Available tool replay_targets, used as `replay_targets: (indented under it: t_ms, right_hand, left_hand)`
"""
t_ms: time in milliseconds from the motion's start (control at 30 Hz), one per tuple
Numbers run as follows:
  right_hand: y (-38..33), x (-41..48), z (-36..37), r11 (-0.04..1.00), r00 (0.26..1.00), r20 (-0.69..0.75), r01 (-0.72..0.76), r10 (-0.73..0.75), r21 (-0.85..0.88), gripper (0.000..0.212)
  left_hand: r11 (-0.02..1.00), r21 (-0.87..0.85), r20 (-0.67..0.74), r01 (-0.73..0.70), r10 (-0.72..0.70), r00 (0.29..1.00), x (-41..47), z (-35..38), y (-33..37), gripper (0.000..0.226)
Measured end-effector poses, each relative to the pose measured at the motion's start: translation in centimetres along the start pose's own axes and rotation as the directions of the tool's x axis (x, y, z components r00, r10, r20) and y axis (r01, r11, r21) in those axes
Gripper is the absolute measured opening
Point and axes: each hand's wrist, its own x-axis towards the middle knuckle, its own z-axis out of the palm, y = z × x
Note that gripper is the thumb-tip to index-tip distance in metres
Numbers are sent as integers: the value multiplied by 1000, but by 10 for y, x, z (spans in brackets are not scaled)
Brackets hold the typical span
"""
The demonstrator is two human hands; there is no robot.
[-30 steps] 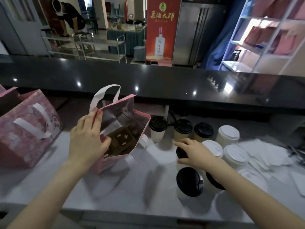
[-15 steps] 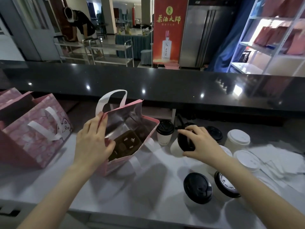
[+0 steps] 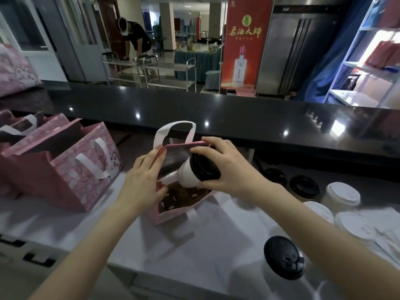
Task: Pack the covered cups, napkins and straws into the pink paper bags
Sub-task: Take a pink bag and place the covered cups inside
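A white counter point(image 3: 194, 245) runs below a glossy black ledge point(image 3: 216, 111), with a dim hall beyond. The right hand point(image 3: 229, 167) curls its fingers and thumb round the lid end of a white paper cup with a black plastic lid point(image 3: 190, 174). It holds the cup tilted, base first, in the mouth of the open pink paper bag with white strap handles point(image 3: 173, 215). The base is close over the brown cardboard cup holder point(image 3: 179, 198) on the bag's floor; whether they touch I cannot tell. The left hand point(image 3: 140, 182) pinches the bag's left rim between thumb and fingers, holding the mouth wide. This bag looks barely begun: the holder slots that show are empty, and no napkin or straw is visible inside. Three more black-lidded cups point(image 3: 283, 258) show, one nearer than the bag and two just right of it. At least three white-lidded cups point(image 3: 343, 193) stand farther right. Beyond them lies a blurred heap of white napkins point(image 3: 387, 230), too blurred to count, and I can make out no straws. Left of the bag stand at least two more pink patterned bags point(image 3: 82, 169), their contents hidden. Another pink bag point(image 3: 15, 70) sits up left on the ledge.
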Motion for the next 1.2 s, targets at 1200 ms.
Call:
replay_targets:
  t_ms: [1200]
  right_hand:
    - [8,85,163,965,852,523,133,5,-226,81]
  left_hand:
    - [979,-166,122,-119,140,983,8,-11,-52,106]
